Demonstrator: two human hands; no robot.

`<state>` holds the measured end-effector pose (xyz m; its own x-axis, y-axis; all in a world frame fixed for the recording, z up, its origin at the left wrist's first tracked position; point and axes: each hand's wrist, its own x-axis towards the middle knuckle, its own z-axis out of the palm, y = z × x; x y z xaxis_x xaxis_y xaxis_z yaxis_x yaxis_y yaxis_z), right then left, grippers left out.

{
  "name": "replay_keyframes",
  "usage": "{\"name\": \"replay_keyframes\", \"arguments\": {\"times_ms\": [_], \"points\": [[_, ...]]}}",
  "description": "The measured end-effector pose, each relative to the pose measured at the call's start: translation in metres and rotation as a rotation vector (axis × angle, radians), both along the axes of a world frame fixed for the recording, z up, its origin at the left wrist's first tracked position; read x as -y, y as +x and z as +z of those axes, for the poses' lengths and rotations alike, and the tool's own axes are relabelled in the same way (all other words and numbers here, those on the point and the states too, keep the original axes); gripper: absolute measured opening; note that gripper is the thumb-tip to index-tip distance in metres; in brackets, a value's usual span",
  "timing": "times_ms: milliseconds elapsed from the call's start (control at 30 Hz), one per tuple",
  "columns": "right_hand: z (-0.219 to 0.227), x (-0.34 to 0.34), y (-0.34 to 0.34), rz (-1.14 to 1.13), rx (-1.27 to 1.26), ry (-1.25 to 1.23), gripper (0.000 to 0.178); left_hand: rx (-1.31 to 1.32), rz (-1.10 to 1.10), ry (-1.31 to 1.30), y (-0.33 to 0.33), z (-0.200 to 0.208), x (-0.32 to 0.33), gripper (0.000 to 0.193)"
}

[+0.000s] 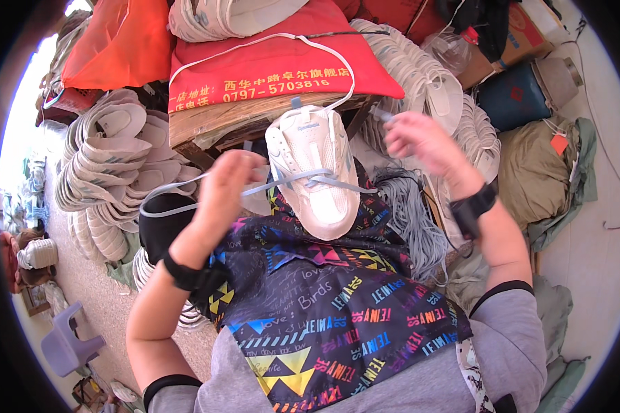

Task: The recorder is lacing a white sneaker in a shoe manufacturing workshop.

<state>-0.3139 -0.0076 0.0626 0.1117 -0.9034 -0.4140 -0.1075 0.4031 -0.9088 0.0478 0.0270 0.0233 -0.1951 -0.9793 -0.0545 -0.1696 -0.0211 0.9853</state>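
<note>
Red cloth point(255, 65) covers rough wood point(207, 131); a white mesh shoe point(317, 199) bears a flat grey lace point(260, 186). Left hand point(224, 180) curls, grip unclear; right hand point(418, 141) pinches a pale strip point(380, 113).

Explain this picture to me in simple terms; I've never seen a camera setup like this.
There is no machine here. You see a person's own two bare hands, filmed by a wide fisheye camera worn on the head and looking down, so straight edges bend. A white shoe sits centrally, toe toward the wearer. Behind it, a red bag lies on a wooden stand. A grey-blue lace crosses the shoe and loops past the left hand; its grip is unclear. The right hand has a small pale strip at its fingertips, too blurred to identify.
</note>
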Motion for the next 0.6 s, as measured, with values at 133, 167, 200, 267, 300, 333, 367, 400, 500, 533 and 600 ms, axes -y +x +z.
{"name": "replay_keyframes", "arguments": {"times_ms": [133, 167, 200, 267, 300, 333, 367, 400, 500, 533, 600], "points": [[-0.016, -0.026, 0.05, 0.279, -0.085, -0.102, 0.016, 0.206, -0.216, 0.197, -0.035, 0.002, -0.007, 0.025], [-0.019, -0.028, 0.052, 0.293, -0.097, -0.101, 0.015, 0.291, -0.215, 0.087, -0.039, 0.0, -0.01, 0.027], [-0.02, -0.03, 0.053, 0.308, -0.108, -0.099, 0.014, 0.292, -0.217, 0.088, -0.04, -0.002, -0.013, 0.027], [-0.021, -0.031, 0.054, 0.322, -0.138, -0.132, 0.014, 0.377, -0.234, 0.047, -0.041, -0.005, -0.016, 0.031], [-0.021, -0.032, 0.054, 0.335, -0.169, -0.165, 0.013, 0.378, -0.233, 0.049, -0.042, -0.006, -0.017, 0.031], [-0.023, -0.033, 0.055, 0.337, -0.167, -0.164, 0.013, 0.36, -0.215, 0.092, -0.043, -0.006, -0.018, 0.033], [-0.024, -0.034, 0.056, 0.318, -0.197, -0.21, 0.014, 0.342, -0.197, 0.134, -0.043, -0.007, -0.019, 0.035], [-0.026, -0.035, 0.056, 0.299, -0.228, -0.256, 0.016, 0.342, -0.197, 0.135, -0.044, -0.01, -0.02, 0.035], [-0.016, -0.034, 0.06, 0.355, -0.356, -0.183, 0.014, 0.177, -0.163, 0.195, -0.044, -0.015, -0.019, 0.036], [-0.016, -0.035, 0.06, 0.352, -0.357, -0.181, 0.014, 0.002, -0.175, 0.413, -0.044, -0.008, -0.016, 0.034], [-0.019, -0.036, 0.06, 0.339, -0.412, -0.229, 0.015, -0.175, -0.19, 0.63, -0.045, -0.002, -0.013, 0.032]]}}
